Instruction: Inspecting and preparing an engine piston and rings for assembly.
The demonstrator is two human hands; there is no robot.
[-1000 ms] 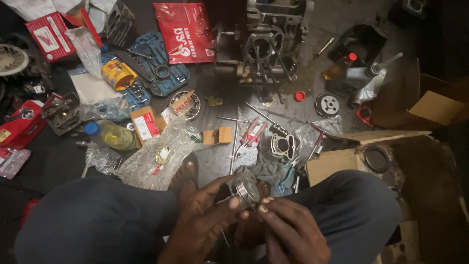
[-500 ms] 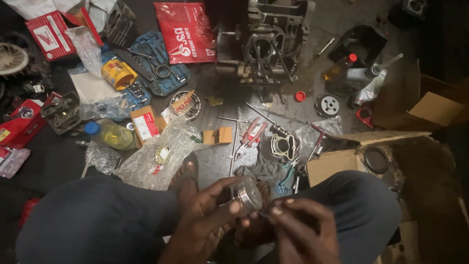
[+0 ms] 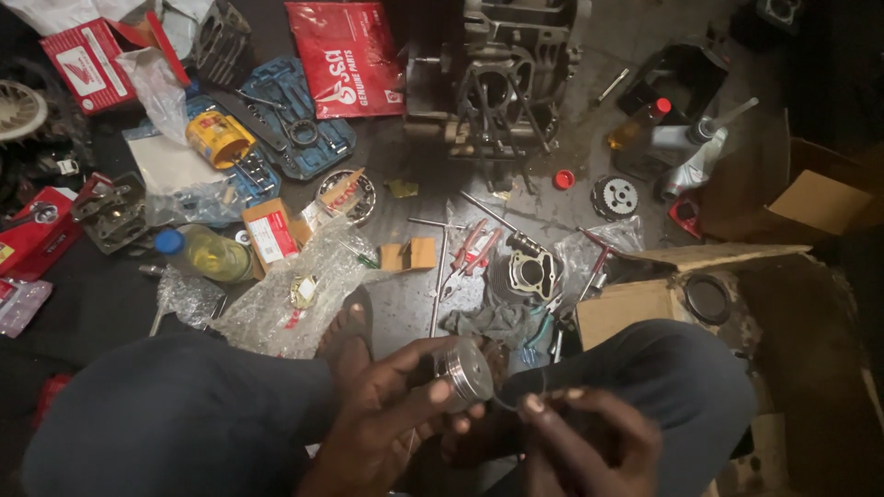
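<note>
Between our knees, we are gripping the piston [image 3: 463,373] in our left hand [image 3: 391,419], steadying it; our right hand [image 3: 580,442] is pinching a thin ring [image 3: 505,402] beside it.

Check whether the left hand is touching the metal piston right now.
Touching. The head view shows the left hand with its fingers wrapped around the piston, thumb pressed against its side.

This is a small engine repair workshop, worked on the bare floor [image 3: 414,175]. An engine block [image 3: 497,83] stands at top centre, a finned cylinder [image 3: 525,273] lies mid-frame, pliers [image 3: 471,253] beside it, an open tool case [image 3: 285,129] upper left, and cardboard boxes [image 3: 727,285] at right.
</note>
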